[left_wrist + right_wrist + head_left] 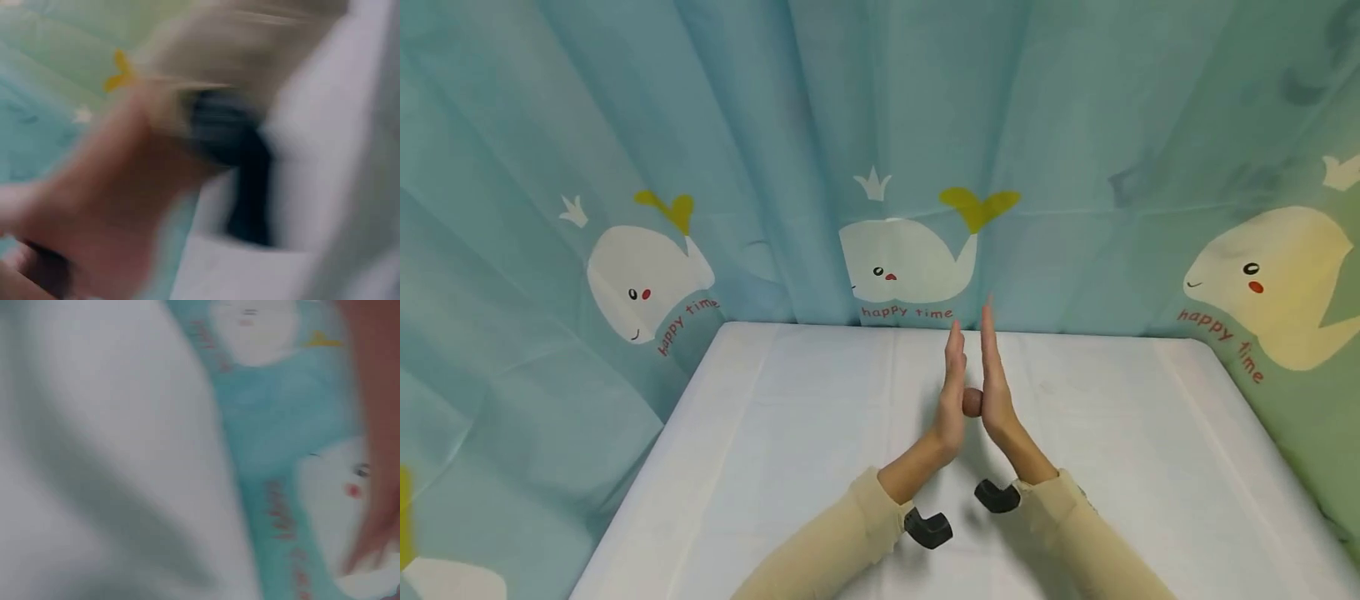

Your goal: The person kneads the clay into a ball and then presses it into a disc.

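Note:
A small round brown ball (pixel 972 402) sits between my two palms, above the white table. My left hand (pixel 952 396) presses on it from the left, fingers straight and pointing away. From the other side the right hand (pixel 995 387) touches it with its palm, its fingers straight as well. The fingertips of the two hands stand apart. In the blurred left wrist view, a dark part of the ball (pixel 47 272) shows at the lower left, beside the right hand (pixel 94 250). The right wrist view catches only part of a hand (pixel 381 519) at its right edge.
A white-covered table (pixel 820 400) lies under the hands. Behind it hangs a blue-green curtain (pixel 880 100) with whale prints. Beige sleeves cover both forearms, and a black camera mount (pixel 928 529) sits at the left wrist, another black mount (pixel 997 497) at the right.

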A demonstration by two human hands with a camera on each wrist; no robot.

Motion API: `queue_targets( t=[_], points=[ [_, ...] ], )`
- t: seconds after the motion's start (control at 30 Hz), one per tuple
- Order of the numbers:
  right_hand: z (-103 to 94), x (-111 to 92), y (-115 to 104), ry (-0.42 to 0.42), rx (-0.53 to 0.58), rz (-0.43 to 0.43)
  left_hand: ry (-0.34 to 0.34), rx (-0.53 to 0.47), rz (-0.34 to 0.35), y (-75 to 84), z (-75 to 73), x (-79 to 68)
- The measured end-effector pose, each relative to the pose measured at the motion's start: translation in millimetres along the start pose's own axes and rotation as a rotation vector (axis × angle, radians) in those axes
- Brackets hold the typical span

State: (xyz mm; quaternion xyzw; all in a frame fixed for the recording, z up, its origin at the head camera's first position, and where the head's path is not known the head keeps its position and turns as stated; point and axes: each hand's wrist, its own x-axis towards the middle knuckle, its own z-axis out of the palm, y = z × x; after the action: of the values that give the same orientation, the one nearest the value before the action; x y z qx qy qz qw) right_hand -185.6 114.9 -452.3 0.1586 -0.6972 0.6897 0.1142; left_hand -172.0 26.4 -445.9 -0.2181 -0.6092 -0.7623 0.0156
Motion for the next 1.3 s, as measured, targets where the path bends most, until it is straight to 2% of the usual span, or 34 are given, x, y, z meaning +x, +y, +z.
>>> queue_targets(
  t=[0.1,0.2,0.3,0.4,0.5,0.57,0.63,0.73,0.83,0.97,1.03,1.1,1.2,1.3],
  points=[
    [12.8,-21,6,-0.034,0.052,0.051,0.045,0.017,0.032,0.6,-7.1,8.4],
    [21.9,-31,-6,-0.041,0.052,0.027,0.082,0.040,-0.005,-5.8,-11.5,12.9],
    [17.1,-22,-20,-0.008,0.017,-0.054,0.052,0.026,-0.059,-10.1,-6.7,7.3],
    [4.8,-6,-18,0.040,-0.014,-0.095,-0.004,-0.013,-0.055,-2.6,1.0,0.8],
    [0.0,-2,-4,0.054,-0.006,-0.021,-0.046,-0.017,0.005,11.3,2.9,1.1],
    [5.7,-9,0,0.030,0.022,0.046,-0.050,0.010,0.048,18.1,-0.6,4.8],
    [14.8,-20,-4,-0.002,0.070,0.087,-0.038,0.047,0.072,18.3,-6.2,9.8],
    [24.0,-27,-23,-0.031,0.116,0.059,-0.007,0.068,0.046,12.2,-12.3,13.1],
    [19.9,-19,-37,-0.004,0.102,-0.004,-0.028,0.046,0.001,8.0,-9.9,8.2],
    [6.5,-3,-29,0.053,0.051,0.009,-0.087,-0.007,0.010,16.0,-1.8,0.5],
    [5.1,-3,-20,0.044,0.054,0.049,-0.081,-0.030,0.020,21.1,-1.4,1.7],
    [10.0,-10,-15,0.018,0.040,0.071,-0.061,-0.011,0.028,22.6,-4.9,6.2],
    [20.3,-25,-18,-0.031,0.027,0.065,-0.013,0.062,0.030,13.8,-14.1,16.4],
    [26.2,-30,-29,-0.057,0.009,0.021,0.005,0.082,-0.018,0.8,-21.2,21.7]
  ],
)
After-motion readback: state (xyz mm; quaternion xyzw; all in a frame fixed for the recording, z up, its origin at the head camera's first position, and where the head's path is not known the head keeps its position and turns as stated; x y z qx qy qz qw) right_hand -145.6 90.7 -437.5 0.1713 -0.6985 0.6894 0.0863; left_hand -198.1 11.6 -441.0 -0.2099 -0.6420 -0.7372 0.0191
